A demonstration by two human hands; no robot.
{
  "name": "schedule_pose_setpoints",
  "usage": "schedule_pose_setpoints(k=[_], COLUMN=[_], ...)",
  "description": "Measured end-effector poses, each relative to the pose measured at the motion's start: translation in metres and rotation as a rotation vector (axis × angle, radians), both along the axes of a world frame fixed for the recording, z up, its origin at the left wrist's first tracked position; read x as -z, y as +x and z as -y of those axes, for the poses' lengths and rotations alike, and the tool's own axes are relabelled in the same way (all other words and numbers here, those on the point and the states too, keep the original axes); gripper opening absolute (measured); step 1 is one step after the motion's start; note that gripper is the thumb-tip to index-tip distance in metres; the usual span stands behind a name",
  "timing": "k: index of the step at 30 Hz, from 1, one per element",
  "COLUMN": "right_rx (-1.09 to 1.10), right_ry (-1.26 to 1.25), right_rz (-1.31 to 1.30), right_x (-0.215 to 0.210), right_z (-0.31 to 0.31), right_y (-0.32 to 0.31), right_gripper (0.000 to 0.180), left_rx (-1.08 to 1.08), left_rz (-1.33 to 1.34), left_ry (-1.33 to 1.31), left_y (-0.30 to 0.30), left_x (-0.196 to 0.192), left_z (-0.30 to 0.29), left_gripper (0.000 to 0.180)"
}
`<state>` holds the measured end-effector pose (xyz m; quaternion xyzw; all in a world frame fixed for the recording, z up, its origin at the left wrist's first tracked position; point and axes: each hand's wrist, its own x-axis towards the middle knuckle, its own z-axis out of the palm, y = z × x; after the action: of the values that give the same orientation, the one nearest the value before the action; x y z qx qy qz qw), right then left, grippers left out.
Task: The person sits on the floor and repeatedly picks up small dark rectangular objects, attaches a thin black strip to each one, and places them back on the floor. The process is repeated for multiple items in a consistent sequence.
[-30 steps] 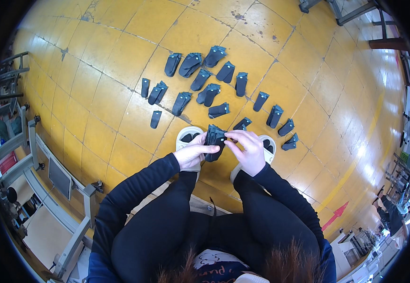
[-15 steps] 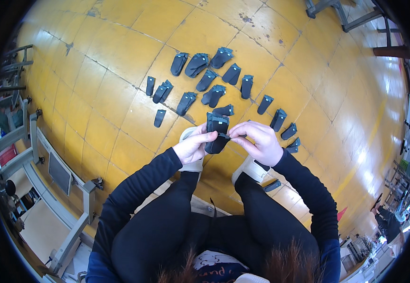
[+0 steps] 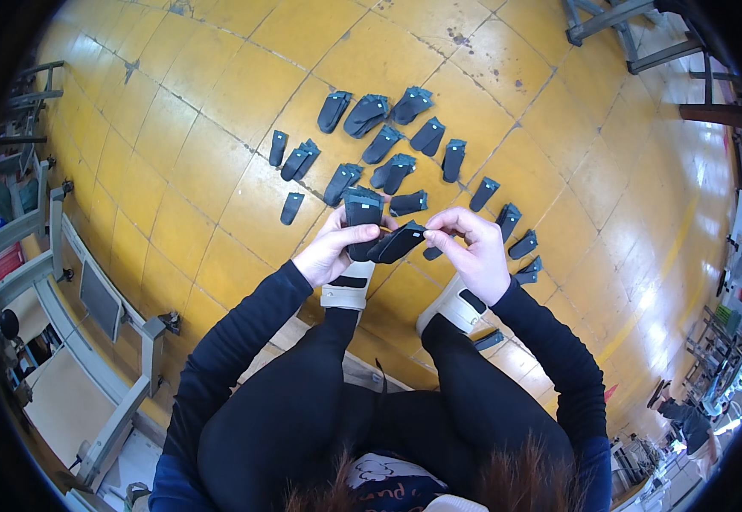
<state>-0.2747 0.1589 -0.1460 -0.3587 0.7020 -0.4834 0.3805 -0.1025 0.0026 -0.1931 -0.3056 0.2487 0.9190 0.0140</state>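
My left hand (image 3: 326, 249) is closed round a stack of dark sock-shaped pieces (image 3: 362, 209), which have greenish cuffs and small pale labels. Its thumb lies across the front of the stack. Another dark sock-shaped piece (image 3: 399, 243) slants out to the right from beneath that thumb. My right hand (image 3: 478, 256) pinches the corner of this piece's cuff, close to its label, between thumb and fingertips. Both hands are above the floor, over my light-coloured shoes. How many pieces the left hand holds is hidden.
Several piles of similar sock-shaped pieces (image 3: 366, 115) lie ahead on the yellow tiled floor (image 3: 217, 128), with more to the right. One piece (image 3: 488, 340) lies beside my right shoe (image 3: 456, 309). A grey metal frame (image 3: 145, 367) stands at left. Another person (image 3: 686, 418) is at far right.
The stack in my left hand has moved slightly left. The slanting piece now angles out from it, its cuff corner in my right fingers. The floor piles shifted only with the view.
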Motion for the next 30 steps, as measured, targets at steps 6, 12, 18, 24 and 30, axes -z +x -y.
schedule_pose_setpoints(k=[6, 12, 18, 24, 30], right_rx=[-0.022, 0.027, 0.059, -0.131, 0.088], right_ry=[-0.155, -0.077, -0.075, -0.340, -0.298], right_rz=[-0.181, -0.014, 0.336, 0.041, 0.406], right_x=[-0.002, -0.001, 0.003, -0.004, 0.000], right_z=[-0.001, -0.012, -0.016, -0.023, -0.035], right_y=[0.009, 0.013, 0.021, 0.009, 0.005], right_gripper=[0.008, 0.008, 0.005, 0.008, 0.009], left_rx=[0.073, 0.019, -0.004, -0.076, -0.151], left_rz=[0.071, 0.066, 0.082, 0.108, 0.113], left_ry=[-0.027, -0.116, -0.083, 0.053, 0.047], left_y=[-0.009, -0.008, -0.010, -0.012, -0.011], left_x=[-0.014, -0.018, -0.027, -0.024, -0.021], left_z=[-0.019, -0.027, -0.027, -0.024, -0.014], left_gripper=[0.058, 0.056, 0.056, 0.057, 0.055])
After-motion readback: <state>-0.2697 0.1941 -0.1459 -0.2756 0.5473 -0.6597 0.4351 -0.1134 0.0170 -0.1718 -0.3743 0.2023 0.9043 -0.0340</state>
